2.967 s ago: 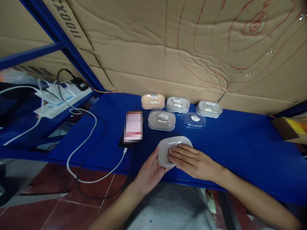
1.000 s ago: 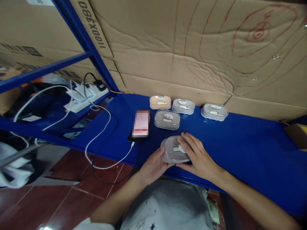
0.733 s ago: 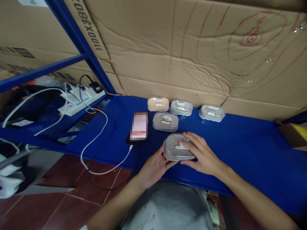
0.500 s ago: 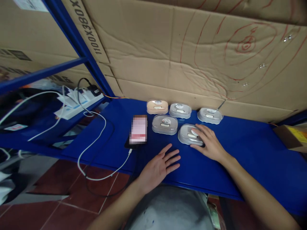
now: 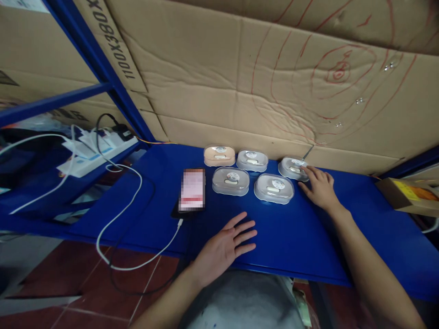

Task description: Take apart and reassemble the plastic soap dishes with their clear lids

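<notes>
While your left hand (image 5: 217, 251) hangs over the near part of the blue tabletop (image 5: 318, 249), its palm is turned up, its fingers are spread wide and it holds nothing; your right hand (image 5: 320, 188) is at the back-right grey case (image 5: 288, 170), with its fingertips over that case's right end and its thumb lower down, in front; whether those fingers close on the case or merely touch it, you cannot tell from this view.

That case sits towards the back of the tabletop, near the cardboard panel (image 5: 192, 68) with the red curved lines; to its left, across a gap, stand the back-middle grey case (image 5: 242, 164) and, just beside that, the peach case (image 5: 210, 161); in front of these you have the front-left grey case (image 5: 222, 185) and the front-right grey case (image 5: 264, 192), near each other; all five are rounded oblongs under clear covers, topped with a round white sticker (image 5: 278, 183) and a pale tab (image 5: 273, 189).

Left of the cases lies your smartphone (image 5: 193, 185), its screen pixelated, with a white charging cable (image 5: 141, 180) at its lower end; further left is a loaded power strip (image 5: 78, 167); at the far right stands a cardboard box (image 5: 406, 198) with a yellow label.
</notes>
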`<state>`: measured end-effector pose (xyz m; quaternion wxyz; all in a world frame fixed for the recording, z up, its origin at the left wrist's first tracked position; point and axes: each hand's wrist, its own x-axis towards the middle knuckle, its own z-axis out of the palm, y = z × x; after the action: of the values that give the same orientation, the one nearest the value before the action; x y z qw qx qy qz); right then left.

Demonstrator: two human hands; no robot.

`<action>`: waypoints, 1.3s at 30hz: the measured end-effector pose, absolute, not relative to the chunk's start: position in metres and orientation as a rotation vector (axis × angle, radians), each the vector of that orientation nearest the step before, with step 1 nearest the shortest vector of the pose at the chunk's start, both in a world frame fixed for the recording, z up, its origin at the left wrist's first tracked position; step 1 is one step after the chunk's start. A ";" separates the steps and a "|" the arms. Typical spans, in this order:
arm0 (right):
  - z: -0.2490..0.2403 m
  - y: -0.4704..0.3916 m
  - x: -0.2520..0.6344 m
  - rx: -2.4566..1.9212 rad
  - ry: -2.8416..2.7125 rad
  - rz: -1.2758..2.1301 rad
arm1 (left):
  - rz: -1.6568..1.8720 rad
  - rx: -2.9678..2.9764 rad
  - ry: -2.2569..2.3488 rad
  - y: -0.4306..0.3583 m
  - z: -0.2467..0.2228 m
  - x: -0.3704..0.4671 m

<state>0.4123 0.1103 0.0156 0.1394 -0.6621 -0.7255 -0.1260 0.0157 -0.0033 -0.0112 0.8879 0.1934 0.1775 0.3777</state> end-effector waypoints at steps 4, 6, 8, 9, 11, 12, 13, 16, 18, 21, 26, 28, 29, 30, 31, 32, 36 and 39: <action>0.044 0.081 0.398 -2.171 -2.139 -0.578 | 0.777 0.419 0.385 -0.004 -0.011 0.016; 0.054 0.066 0.388 -2.220 -2.186 -0.527 | 0.771 0.431 0.389 -0.004 -0.011 0.016; 0.059 0.053 0.380 -2.328 -2.208 -0.387 | 0.770 0.440 0.390 -0.004 -0.012 0.016; 0.061 0.047 0.377 -2.382 -2.212 -0.279 | 0.771 0.441 0.390 -0.003 -0.012 0.016; 0.065 0.037 0.372 -2.399 -2.251 -0.010 | 0.773 0.443 0.388 -0.002 -0.012 0.017; 0.068 0.032 0.370 -2.333 -2.302 0.127 | 0.774 0.443 0.386 -0.002 -0.012 0.017; 0.070 0.027 0.366 -2.224 -2.371 0.256 | 0.772 0.444 0.388 -0.002 -0.012 0.018; 0.078 0.011 0.346 -1.755 -2.560 0.510 | 0.816 0.526 0.460 -0.009 -0.011 0.021; 0.081 0.004 0.326 -1.426 -2.642 0.583 | 0.949 0.738 0.597 -0.018 -0.009 0.021; 0.080 0.001 0.298 -1.010 -2.664 0.621 | 1.095 1.319 0.828 -0.031 -0.004 0.019; 0.057 0.022 0.292 -1.127 -2.541 0.178 | 0.880 1.842 0.884 -0.026 0.000 0.015; 0.046 0.035 0.304 -1.267 -2.526 0.022 | 0.875 1.852 0.912 -0.022 -0.001 0.012; 0.040 0.042 0.312 -1.330 -2.519 -0.030 | 0.883 1.849 0.915 -0.020 -0.002 0.011; 0.035 0.048 0.320 -1.386 -2.508 -0.071 | 0.895 1.846 0.911 -0.020 -0.003 0.009; 0.030 0.054 0.328 -1.435 -2.498 -0.104 | 0.915 1.846 0.905 -0.021 -0.003 0.007; 0.026 0.060 0.335 -1.475 -2.489 -0.132 | 0.940 1.857 0.894 -0.022 -0.004 0.005; 0.011 0.081 0.350 -1.516 -2.491 -0.234 | 1.013 2.182 0.918 -0.024 -0.003 0.002; 0.009 0.097 0.343 -1.442 -2.501 -0.275 | 0.966 2.491 1.009 -0.022 -0.001 0.004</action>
<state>0.3428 0.0965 0.0094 0.1207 -0.4936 -0.8561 -0.0940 0.0044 -0.0215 -0.0008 0.1422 0.8634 0.3496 0.3348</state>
